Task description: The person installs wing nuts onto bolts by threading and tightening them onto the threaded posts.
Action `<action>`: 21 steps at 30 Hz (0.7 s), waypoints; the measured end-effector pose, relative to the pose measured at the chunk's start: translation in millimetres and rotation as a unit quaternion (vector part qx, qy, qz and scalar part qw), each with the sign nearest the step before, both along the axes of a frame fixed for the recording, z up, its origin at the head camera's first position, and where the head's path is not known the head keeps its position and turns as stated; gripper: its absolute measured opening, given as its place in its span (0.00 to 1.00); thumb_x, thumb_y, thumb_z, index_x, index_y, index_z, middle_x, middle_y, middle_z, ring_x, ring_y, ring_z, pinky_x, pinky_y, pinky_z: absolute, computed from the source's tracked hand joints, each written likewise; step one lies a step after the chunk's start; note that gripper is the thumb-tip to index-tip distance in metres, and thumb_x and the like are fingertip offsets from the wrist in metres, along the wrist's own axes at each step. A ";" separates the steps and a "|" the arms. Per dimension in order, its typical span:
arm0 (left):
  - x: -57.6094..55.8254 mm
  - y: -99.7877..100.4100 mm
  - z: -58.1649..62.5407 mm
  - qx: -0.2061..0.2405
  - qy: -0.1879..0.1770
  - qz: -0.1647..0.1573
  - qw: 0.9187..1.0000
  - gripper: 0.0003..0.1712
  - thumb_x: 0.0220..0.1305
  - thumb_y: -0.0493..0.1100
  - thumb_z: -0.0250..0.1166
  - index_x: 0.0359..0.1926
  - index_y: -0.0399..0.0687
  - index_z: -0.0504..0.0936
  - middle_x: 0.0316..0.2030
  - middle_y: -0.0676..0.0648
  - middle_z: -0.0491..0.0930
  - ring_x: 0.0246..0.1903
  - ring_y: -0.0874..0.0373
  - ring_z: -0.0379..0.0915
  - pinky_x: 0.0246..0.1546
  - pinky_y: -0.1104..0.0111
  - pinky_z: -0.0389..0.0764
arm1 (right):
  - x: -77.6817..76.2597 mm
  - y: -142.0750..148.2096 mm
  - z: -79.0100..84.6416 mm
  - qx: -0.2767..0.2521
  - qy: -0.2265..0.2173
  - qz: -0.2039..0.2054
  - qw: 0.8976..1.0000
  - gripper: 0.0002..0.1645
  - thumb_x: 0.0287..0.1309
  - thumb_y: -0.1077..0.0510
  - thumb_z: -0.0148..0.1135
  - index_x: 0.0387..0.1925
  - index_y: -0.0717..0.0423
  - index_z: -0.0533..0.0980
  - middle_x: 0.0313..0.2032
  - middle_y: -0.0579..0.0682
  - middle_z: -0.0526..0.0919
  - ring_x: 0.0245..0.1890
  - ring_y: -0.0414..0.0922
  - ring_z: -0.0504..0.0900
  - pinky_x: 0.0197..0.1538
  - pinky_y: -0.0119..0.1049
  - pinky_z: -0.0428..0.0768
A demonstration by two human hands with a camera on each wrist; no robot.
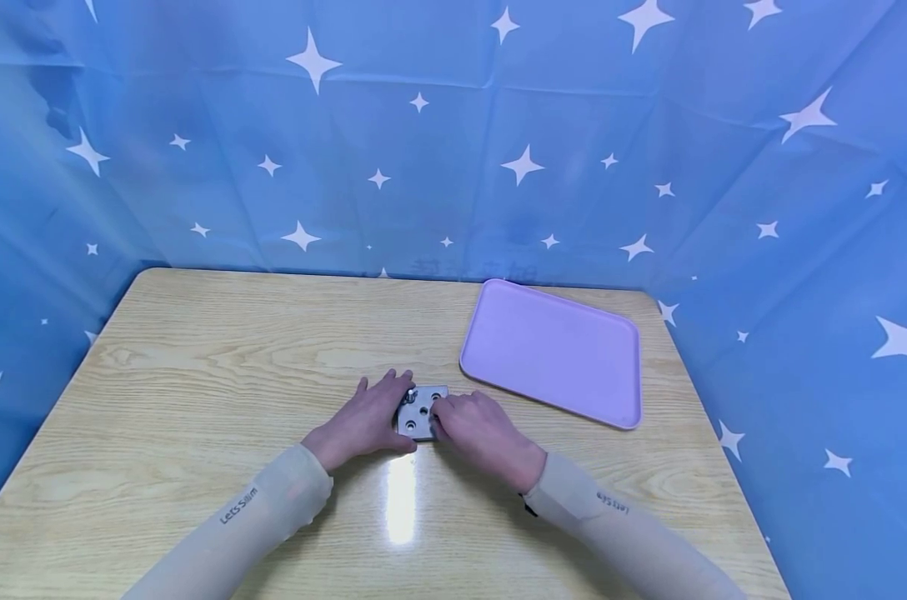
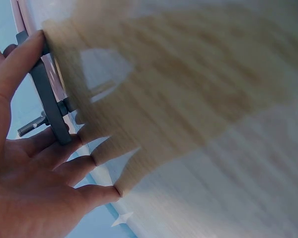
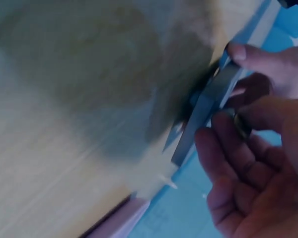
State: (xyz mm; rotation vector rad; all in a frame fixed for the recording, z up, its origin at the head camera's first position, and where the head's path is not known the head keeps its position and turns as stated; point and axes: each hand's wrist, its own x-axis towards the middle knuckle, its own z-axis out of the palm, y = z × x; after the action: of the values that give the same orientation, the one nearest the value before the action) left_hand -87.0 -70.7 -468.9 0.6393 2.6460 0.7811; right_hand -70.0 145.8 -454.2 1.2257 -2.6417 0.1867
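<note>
A square metal plate [image 1: 416, 416] with several holes lies near the middle of the table, raised on short feet in the left wrist view. My left hand [image 1: 365, 418] grips it by its edges, thumb at the near side and fingers at the far side. A threaded bolt [image 2: 31, 126] sticks up from the plate near the left fingers. My right hand [image 1: 485, 432] is over the plate's right side. Between its thumb and fingers it pinches a small, round, brass-coloured piece [image 3: 242, 127], mostly covered by the fingertips.
A purple tray [image 1: 554, 354] lies on the wooden table [image 1: 221, 358] at the back right, beyond the right hand. A blue curtain [image 1: 453, 125] with white stars hangs behind the table and at its sides.
</note>
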 end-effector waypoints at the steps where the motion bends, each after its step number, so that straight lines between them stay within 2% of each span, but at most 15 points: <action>1: 0.1 0.0 0.1 0.001 0.001 0.000 1.000 0.61 0.48 0.52 0.84 0.76 0.33 0.63 0.73 0.33 0.65 0.76 0.36 0.53 0.73 0.34 0.49 | 1.1 -0.6 -0.2 -0.004 -0.005 -0.008 1.000 0.09 0.65 0.59 0.67 0.29 0.55 0.76 0.23 0.44 0.79 0.18 0.39 0.71 0.22 0.32 0.65; 3: 0.3 -0.1 -0.4 0.002 0.003 -0.002 1.000 0.61 0.48 0.52 0.84 0.76 0.33 0.62 0.73 0.33 0.66 0.76 0.35 0.53 0.73 0.34 0.50 | 2.2 0.1 0.6 -0.002 -0.014 -0.018 1.000 0.10 0.67 0.56 0.67 0.30 0.55 0.76 0.22 0.44 0.78 0.17 0.39 0.71 0.22 0.32 0.66; 5: 0.2 -0.3 -0.7 -0.001 0.002 -0.003 1.000 0.62 0.48 0.52 0.84 0.76 0.33 0.62 0.73 0.33 0.66 0.76 0.36 0.53 0.73 0.34 0.49 | 1.5 2.9 4.8 0.014 -0.020 -0.017 1.000 0.13 0.67 0.50 0.67 0.37 0.56 0.79 0.27 0.45 0.82 0.22 0.40 0.76 0.26 0.34 0.71; 8: 0.1 -0.7 -1.1 -0.002 0.003 -0.004 1.000 0.62 0.49 0.53 0.84 0.77 0.34 0.61 0.73 0.34 0.66 0.77 0.36 0.53 0.73 0.34 0.49 | -2.0 10.2 16.1 0.056 -0.024 0.016 0.998 0.21 0.65 0.47 0.70 0.53 0.53 0.81 0.42 0.45 0.86 0.40 0.43 0.84 0.40 0.41 0.79; 11: -0.2 -1.0 -0.8 -0.001 -0.001 -0.002 1.000 0.62 0.50 0.53 0.84 0.77 0.34 0.61 0.74 0.35 0.66 0.77 0.37 0.52 0.74 0.35 0.48 | -6.6 16.7 27.9 0.111 -0.005 0.077 0.991 0.25 0.64 0.52 0.72 0.62 0.44 0.79 0.59 0.41 0.82 0.62 0.45 0.78 0.55 0.47 0.78; 13: -0.1 -0.9 -0.2 0.000 -0.004 0.000 1.000 0.62 0.50 0.53 0.84 0.77 0.34 0.61 0.73 0.35 0.66 0.77 0.37 0.52 0.74 0.35 0.48 | -8.7 19.4 32.4 0.140 0.015 0.116 0.983 0.24 0.64 0.57 0.71 0.60 0.40 0.80 0.63 0.38 0.80 0.68 0.44 0.74 0.59 0.48 0.76; 15: -0.2 -0.6 0.0 0.001 -0.007 0.002 1.000 0.62 0.50 0.53 0.84 0.77 0.34 0.60 0.73 0.35 0.67 0.77 0.37 0.52 0.74 0.35 0.48 | -9.9 20.7 33.0 0.162 0.044 0.141 0.976 0.20 0.66 0.58 0.70 0.58 0.39 0.81 0.63 0.36 0.80 0.69 0.44 0.73 0.61 0.47 0.76; 17: -0.2 -0.1 0.4 -0.001 -0.008 0.002 1.000 0.62 0.49 0.53 0.84 0.77 0.34 0.60 0.73 0.35 0.67 0.77 0.37 0.52 0.74 0.35 0.48 | -10.7 21.3 31.5 0.170 0.065 0.152 0.971 0.17 0.66 0.57 0.69 0.55 0.40 0.82 0.62 0.36 0.81 0.68 0.43 0.74 0.62 0.46 0.76; 21: -0.5 0.4 -0.1 -0.003 -0.007 0.003 1.000 0.62 0.49 0.53 0.84 0.77 0.34 0.60 0.73 0.36 0.68 0.77 0.38 0.52 0.74 0.35 0.48 | -11.7 20.7 27.3 0.165 0.084 0.152 0.971 0.14 0.65 0.58 0.70 0.51 0.41 0.83 0.57 0.37 0.83 0.65 0.42 0.76 0.58 0.45 0.77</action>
State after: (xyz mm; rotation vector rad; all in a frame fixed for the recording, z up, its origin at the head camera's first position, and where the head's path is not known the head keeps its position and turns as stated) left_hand -87.4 -70.3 -469.0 0.6214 2.6372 0.7770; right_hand -81.8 166.5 -426.9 1.6680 -2.3890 -0.3094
